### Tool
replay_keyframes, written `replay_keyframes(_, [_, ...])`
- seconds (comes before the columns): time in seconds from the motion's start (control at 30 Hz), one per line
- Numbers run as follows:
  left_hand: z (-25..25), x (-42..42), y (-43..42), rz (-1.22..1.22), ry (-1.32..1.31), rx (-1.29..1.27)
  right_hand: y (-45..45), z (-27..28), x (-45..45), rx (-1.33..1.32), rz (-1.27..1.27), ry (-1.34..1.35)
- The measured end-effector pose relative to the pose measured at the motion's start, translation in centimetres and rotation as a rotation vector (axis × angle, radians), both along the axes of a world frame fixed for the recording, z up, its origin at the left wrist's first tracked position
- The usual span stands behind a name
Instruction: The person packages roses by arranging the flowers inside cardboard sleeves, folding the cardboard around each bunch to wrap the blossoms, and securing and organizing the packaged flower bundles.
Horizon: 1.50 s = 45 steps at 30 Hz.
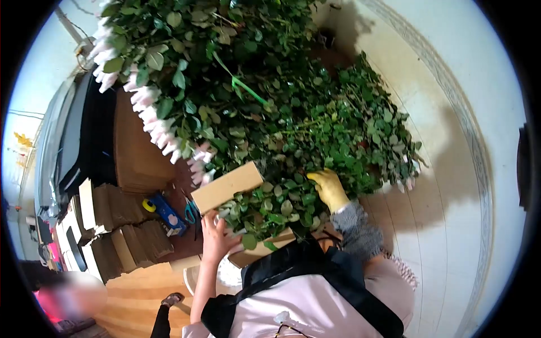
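My left hand (pixel 216 238), bare, has its fingers curled at the flower end of a bunch of leafy cut stems (pixel 276 208), beside pale wrapped heads. The bunch lies between a brown cardboard panel (pixel 227 187) and another piece of cardboard (pixel 262 253) nearer my body. In a yellow glove, my right hand (pixel 329 188) lies over the leaves at the bunch's right side, fingers stretched out; its thumb is hidden. Beyond both hands rises a large heap of leafy stems (pixel 315 118), with white-wrapped flower heads (pixel 155 127) along its left edge.
Stacked cardboard sleeves (pixel 132 242) stand on the left beside blue scissors (pixel 191 212) and a blue box (pixel 169 214) with yellow tape. A large brown cardboard stack (pixel 135 146) is behind them. Another person (pixel 73 298) is at lower left. A tiled wall (pixel 434 186) curves along the right.
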<state>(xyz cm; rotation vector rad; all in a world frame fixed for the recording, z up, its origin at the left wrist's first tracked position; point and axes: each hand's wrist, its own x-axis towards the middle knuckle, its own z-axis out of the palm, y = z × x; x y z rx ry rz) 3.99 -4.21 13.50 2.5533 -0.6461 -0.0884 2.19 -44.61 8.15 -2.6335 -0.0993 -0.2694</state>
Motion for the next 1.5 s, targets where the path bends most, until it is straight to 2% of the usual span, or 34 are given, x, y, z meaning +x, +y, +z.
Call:
replay_keyframes(0.07, [-0.7,-0.2,0.2,0.015,-0.008,-0.025,0.8,1.0,-1.2,-0.015,-0.074,0.055])
replay_keyframes(0.13, [-1.4,-0.8,0.2,0.047,-0.023,-0.021,0.4,-3.7,-2.2,0.146,-0.082,0.229])
replay_keyframes(0.17, [-2.1,-1.0,0.2,0.05,-0.047,-0.021,-0.1,-2.8,-1.6,0.139,-0.077,0.213])
replay_keyframes(0.23, [-2.6,-1.2,0.1,0.084,-0.033,0.017,-1.2,-1.0,-0.7,0.598,-0.004,0.492])
replay_keyframes(0.27, [-2.5,-1.3,0.4,0.084,-0.022,0.033,-2.6,-1.3,-0.4,0.88,0.098,0.454])
replay_keyframes(0.33, [-3.0,-1.5,0.7,0.097,-0.013,0.034,-5.5,-0.6,0.5,0.996,0.027,0.597])
replay_keyframes(0.37, [-3.3,-1.6,0.7,0.1,-0.011,0.022,-5.3,0.5,1.2,0.845,-0.071,0.598])
replay_keyframes(0.47, [-3.5,-1.9,0.8,0.115,-0.013,-0.006,-3.8,2.5,4.2,-0.02,-0.054,0.19])
replay_keyframes(0.5, [-3.4,-1.9,0.7,0.115,0.006,-0.01,-2.8,3.6,5.7,-0.087,-0.04,0.165])
replay_keyframes(0.6, [-3.3,-1.9,0.6,0.136,0.022,-0.017,0.1,5.8,11.3,0.122,0.107,0.008])
replay_keyframes(0.63, [-3.3,-1.9,0.7,0.135,0.035,-0.026,1.2,8.4,13.6,0.114,0.103,0.025])
replay_keyframes(0.7, [-3.3,-2.0,0.5,0.147,0.038,-0.046,2.6,13.2,19.3,0.154,0.218,-0.443])
replay_keyframes(0.8, [-3.4,-2.1,0.5,0.147,0.016,-0.067,5.4,24.3,27.9,0.326,0.201,-0.72])
replay_keyframes(0.83, [-3.2,-2.1,0.4,0.152,0.027,-0.079,6.0,27.2,32.2,0.296,0.232,-0.941])
replay_keyframes(0.87, [-3.1,-2.1,0.4,0.176,0.027,-0.082,7.4,30.7,34.7,0.355,0.201,-0.96])
replay_keyframes(0.9, [-3.1,-2.1,0.5,0.157,0.044,-0.094,7.7,33.3,38.5,0.237,0.18,-1.053])
replay_keyframes(0.93, [-3.0,-2.0,0.5,0.141,0.059,-0.11,8.0,35.9,42.1,0.006,0.09,-1.01])
replay_keyframes(0.97, [-2.7,-2.0,0.4,0.142,0.034,-0.098,9.1,38.8,44.9,0.061,0.028,-0.946])
replay_keyframes(1.0, [-2.7,-2.1,0.3,0.153,0.028,-0.091,9.8,39.4,49.0,-0.029,-0.037,-1.199])
replay_keyframes(1.07, [-3.1,-2.1,0.5,0.155,0.038,-0.117,10.3,41.2,53.1,-0.275,-0.026,-1.353])
replay_keyframes(1.1, [-3.1,-2.0,0.5,0.156,0.034,-0.119,10.5,40.4,54.1,-0.399,-0.072,-1.475])
replay_keyframes(1.13, [-3.1,-2.1,0.5,0.156,0.016,-0.11,10.6,40.4,55.5,-0.507,-0.176,-1.042])
replay_keyframes(1.2, [-2.8,-2.0,0.4,0.165,0.013,-0.118,10.1,40.3,60.0,-0.568,-0.328,-0.615])
replay_keyframes(1.27, [-2.4,-2.0,0.4,0.172,0.019,-0.121,9.6,40.2,59.7,-0.57,-0.343,-0.584])
replay_keyframes(1.37, [-2.7,-1.8,0.3,0.168,0.014,-0.14,7.1,41.3,56.3,-0.536,-0.311,-0.715])
replay_keyframes(1.5, [-4.0,-2.2,0.6,0.184,-0.028,-0.171,2.8,42.9,44.0,-0.48,-0.192,-0.805])
